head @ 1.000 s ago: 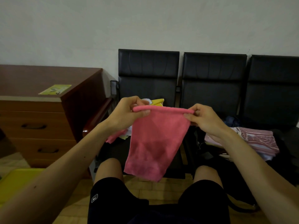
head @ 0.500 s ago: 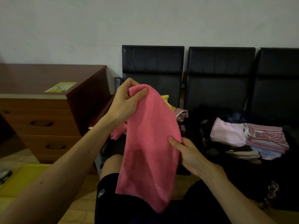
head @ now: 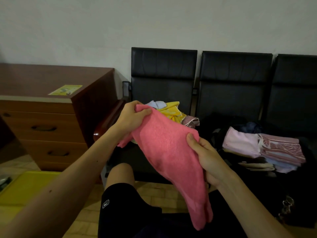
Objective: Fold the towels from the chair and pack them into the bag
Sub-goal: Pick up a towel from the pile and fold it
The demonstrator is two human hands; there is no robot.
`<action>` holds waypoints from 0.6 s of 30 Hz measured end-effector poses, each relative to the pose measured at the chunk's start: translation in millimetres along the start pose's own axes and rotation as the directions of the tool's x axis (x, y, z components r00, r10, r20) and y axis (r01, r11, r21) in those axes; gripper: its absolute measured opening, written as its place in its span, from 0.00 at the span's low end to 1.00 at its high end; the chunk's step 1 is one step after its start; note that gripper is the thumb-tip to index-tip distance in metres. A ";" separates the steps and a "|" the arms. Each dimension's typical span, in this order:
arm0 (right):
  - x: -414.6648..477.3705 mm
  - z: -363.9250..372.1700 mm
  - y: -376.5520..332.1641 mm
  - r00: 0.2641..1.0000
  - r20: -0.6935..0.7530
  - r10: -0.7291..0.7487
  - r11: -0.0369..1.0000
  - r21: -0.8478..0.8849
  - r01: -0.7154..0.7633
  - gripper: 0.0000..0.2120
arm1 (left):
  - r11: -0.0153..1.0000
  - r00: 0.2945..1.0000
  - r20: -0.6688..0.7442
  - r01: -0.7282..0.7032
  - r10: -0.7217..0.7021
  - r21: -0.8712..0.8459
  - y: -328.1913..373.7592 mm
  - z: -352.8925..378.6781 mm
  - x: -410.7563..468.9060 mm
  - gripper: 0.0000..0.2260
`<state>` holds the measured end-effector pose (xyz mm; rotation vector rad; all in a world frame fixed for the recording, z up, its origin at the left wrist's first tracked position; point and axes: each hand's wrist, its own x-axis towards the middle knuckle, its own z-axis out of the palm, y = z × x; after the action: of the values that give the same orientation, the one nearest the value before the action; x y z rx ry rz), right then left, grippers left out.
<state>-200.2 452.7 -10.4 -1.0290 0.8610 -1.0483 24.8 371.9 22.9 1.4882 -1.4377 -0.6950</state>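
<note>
One pink towel [head: 168, 152], held in the air above the lap, doubled over and hanging slantwise from upper left to lower right.

Left hand [head: 132, 117]: fingers curled over the top corner, gripping it.

Right hand [head: 207, 160]: thumb on the front face, fingers behind, pinching the right edge midway down.

Step judged: the next fold. To do it well, match the edges before closing, keep the top corner taut, and bring up the slack lower end so no tail hangs out.

Several unfolded towels [head: 171, 110] lie heaped on the left chair [head: 163, 79].

One stack of folded towels [head: 264, 150] sits in the open black bag [head: 257, 189] on the next seat.
</note>
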 end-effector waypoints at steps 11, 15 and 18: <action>-1.0 2.6 -17.2 0.998 -0.013 0.057 0.948 0.314 -0.050 0.24 | 0.558 0.817 0.517 0.562 -0.256 -0.611 2.2 23.7 -59.6 0.18; -1.9 1.5 -19.7 0.999 -0.008 0.042 0.951 0.308 -0.037 0.26 | 0.400 0.784 0.562 0.619 -0.264 -0.676 -25.4 37.8 -77.7 0.22; -1.5 -0.2 -19.9 0.999 -0.023 0.044 0.950 0.311 -0.034 0.27 | 0.315 0.735 0.620 0.678 -0.274 -0.665 -43.9 43.5 -81.3 0.39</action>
<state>-206.1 450.9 8.6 -0.7295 0.7086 -1.1265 -6.8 435.9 -50.2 0.8955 -0.5586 -1.9090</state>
